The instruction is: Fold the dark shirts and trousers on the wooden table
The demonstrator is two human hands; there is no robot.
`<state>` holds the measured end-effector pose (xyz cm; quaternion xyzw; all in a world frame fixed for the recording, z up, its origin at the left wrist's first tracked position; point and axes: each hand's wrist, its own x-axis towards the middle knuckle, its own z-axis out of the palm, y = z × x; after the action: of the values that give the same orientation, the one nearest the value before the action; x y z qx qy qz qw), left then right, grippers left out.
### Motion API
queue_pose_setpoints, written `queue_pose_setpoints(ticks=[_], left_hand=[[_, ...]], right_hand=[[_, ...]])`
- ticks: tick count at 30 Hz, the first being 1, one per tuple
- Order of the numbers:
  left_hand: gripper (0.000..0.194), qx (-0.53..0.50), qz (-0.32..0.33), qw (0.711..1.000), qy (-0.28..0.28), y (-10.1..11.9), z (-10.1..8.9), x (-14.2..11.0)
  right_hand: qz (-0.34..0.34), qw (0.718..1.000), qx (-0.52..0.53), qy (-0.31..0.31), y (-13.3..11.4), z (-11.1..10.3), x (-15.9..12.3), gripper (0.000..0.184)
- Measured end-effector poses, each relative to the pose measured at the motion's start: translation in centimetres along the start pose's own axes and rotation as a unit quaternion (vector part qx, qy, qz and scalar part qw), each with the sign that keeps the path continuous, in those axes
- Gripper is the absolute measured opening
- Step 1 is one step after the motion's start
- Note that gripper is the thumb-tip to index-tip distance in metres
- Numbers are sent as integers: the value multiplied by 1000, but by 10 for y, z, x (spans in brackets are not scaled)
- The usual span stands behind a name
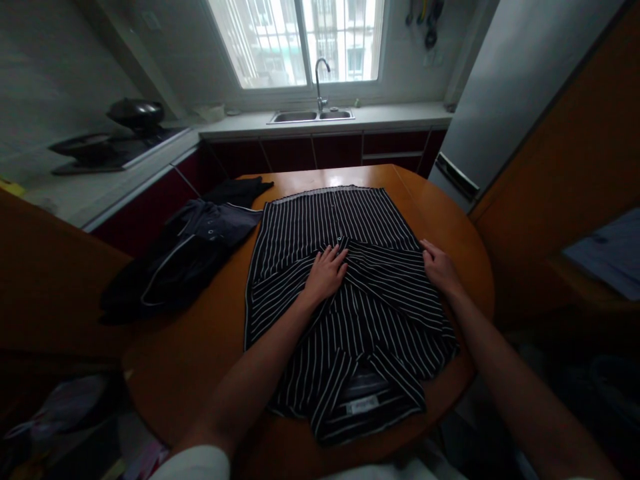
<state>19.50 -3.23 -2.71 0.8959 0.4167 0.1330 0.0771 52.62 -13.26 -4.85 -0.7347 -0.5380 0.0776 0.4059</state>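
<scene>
A black shirt with white stripes (320,227) lies spread face down on a round wooden table (200,353), collar toward me. My left hand (326,272) rests flat on the middle of the shirt, fingers stretched out, pressing on a sleeve folded across the back. At the shirt's right edge, my right hand (439,265) has its fingers curled on the fold of that sleeve; how firmly it grips I cannot make out.
A heap of dark clothes (185,257) lies on the table's left side. Beyond the table run a kitchen counter with a sink (310,116) and tap under a window, and a stove with pans (115,137) at left. A grey fridge (500,100) stands at right.
</scene>
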Motion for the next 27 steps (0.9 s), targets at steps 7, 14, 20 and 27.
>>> queue_pose_setpoints(ticks=[7, 14, 20, 27], left_hand=[[50, -5, 2, 1000, 0, -1, 0, 0], [50, -5, -2, 1000, -9, -1, 1, 1], [50, -8, 2, 1000, -3, -1, 1, 1], [50, -6, 2, 1000, -4, -1, 0, 1]], right_hand=[[-2, 1000, -3, -3, 3, 1, 1, 51], [-2, 1000, 5, 0, 1, 1, 0, 50], [-5, 1000, 5, -2, 3, 1, 1, 50], [0, 1000, 7, 1, 2, 1, 0, 50]])
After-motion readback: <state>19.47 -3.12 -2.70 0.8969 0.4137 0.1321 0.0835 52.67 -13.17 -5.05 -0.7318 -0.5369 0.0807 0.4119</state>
